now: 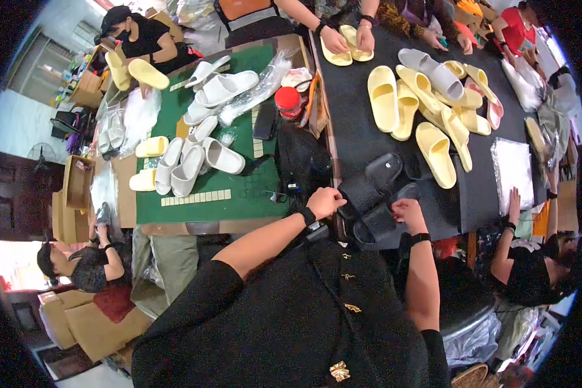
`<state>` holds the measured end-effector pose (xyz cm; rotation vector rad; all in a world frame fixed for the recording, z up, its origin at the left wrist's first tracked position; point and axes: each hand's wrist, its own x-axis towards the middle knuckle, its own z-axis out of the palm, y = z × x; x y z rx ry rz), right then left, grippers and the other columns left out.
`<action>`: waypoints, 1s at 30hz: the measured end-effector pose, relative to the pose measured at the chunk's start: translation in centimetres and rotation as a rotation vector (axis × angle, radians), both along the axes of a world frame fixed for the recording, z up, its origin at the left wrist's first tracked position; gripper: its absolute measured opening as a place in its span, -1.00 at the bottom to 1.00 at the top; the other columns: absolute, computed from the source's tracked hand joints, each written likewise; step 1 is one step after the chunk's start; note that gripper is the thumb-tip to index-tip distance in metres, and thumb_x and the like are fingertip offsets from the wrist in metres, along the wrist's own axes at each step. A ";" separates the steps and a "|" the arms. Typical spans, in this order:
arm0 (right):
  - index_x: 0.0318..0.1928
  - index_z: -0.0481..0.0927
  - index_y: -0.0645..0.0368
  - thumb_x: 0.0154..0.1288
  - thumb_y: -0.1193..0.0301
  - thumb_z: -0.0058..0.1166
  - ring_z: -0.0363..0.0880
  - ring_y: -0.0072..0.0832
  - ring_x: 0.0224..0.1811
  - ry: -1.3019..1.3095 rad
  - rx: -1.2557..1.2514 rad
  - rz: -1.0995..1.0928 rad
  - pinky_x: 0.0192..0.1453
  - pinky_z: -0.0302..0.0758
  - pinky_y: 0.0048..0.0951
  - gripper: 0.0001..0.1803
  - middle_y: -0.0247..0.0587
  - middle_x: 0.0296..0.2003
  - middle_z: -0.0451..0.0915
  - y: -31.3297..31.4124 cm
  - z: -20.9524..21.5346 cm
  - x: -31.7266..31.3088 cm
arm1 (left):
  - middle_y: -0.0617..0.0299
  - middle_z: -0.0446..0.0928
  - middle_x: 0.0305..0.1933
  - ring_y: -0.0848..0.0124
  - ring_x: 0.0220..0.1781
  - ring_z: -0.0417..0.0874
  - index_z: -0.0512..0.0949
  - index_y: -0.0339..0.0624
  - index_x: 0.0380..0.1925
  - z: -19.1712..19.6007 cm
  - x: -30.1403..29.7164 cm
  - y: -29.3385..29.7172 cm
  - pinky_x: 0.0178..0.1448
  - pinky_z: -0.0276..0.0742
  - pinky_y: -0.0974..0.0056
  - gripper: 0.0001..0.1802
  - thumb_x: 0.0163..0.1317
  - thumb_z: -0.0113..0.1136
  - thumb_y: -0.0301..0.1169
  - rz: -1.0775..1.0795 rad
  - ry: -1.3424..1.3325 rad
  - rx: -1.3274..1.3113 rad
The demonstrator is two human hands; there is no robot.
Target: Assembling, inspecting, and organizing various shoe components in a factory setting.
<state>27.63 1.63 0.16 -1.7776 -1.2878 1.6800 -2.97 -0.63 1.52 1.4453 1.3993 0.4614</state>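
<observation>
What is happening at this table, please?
A person in black stands at a black table and handles a pair of black slippers at its near edge. The left hand grips the left side of the pair, and the right hand holds the right side. More yellow slippers lie further back on the same table, and white slippers lie on a green mat to the left. Other people work around the tables; one pair of hands presses on yellow slippers at the far edge.

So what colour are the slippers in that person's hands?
Black slippers, held by both hands, left and right; head view.
</observation>
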 end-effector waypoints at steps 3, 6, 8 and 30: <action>-0.38 0.57 0.27 0.09 0.56 0.04 0.48 -0.61 -0.56 0.001 0.031 0.010 -0.52 0.38 -0.64 -0.92 -0.32 -0.55 0.54 0.0 -0.1 -0.7 | 0.16 0.55 -0.68 0.44 -0.67 0.58 0.59 -0.28 -0.53 -0.3 1.1 -0.1 -0.52 0.48 0.32 -0.78 0.12 0.20 -0.33 -0.026 0.155 0.045; -0.40 0.59 0.27 0.05 0.58 0.05 0.44 -0.64 -0.56 -0.021 0.018 0.019 -0.50 0.36 -0.59 -0.92 -0.35 -0.57 0.52 0.0 -0.4 -0.9 | 0.16 0.56 -0.68 0.43 -0.67 0.58 0.59 -0.30 -0.57 -2.8 1.9 -0.3 -0.48 0.51 0.33 -0.81 0.07 0.18 -0.38 0.000 0.134 0.072; -0.39 0.60 0.26 -0.03 0.62 0.05 0.42 -0.67 -0.53 -0.066 0.028 0.071 -0.45 0.35 -0.57 -0.86 -0.35 -0.58 0.52 -0.1 -0.3 -1.2 | 0.15 0.58 -0.63 0.42 -0.62 0.61 0.60 -0.32 -0.55 -2.0 1.8 -0.3 -0.43 0.53 0.34 -0.83 0.06 0.18 -0.40 0.011 0.016 -0.075; -0.38 0.57 0.39 -0.03 0.60 -0.08 0.48 -0.50 -0.44 -0.156 0.031 0.355 -0.37 0.36 -0.44 -0.81 -0.20 -0.53 0.55 1.0 -1.3 -2.9 | 0.21 0.62 -0.41 0.51 -0.45 0.60 0.57 -0.26 -0.39 -4.4 3.4 -3.0 -0.44 0.48 0.44 -0.82 0.17 0.14 -0.34 -0.430 -0.487 -0.771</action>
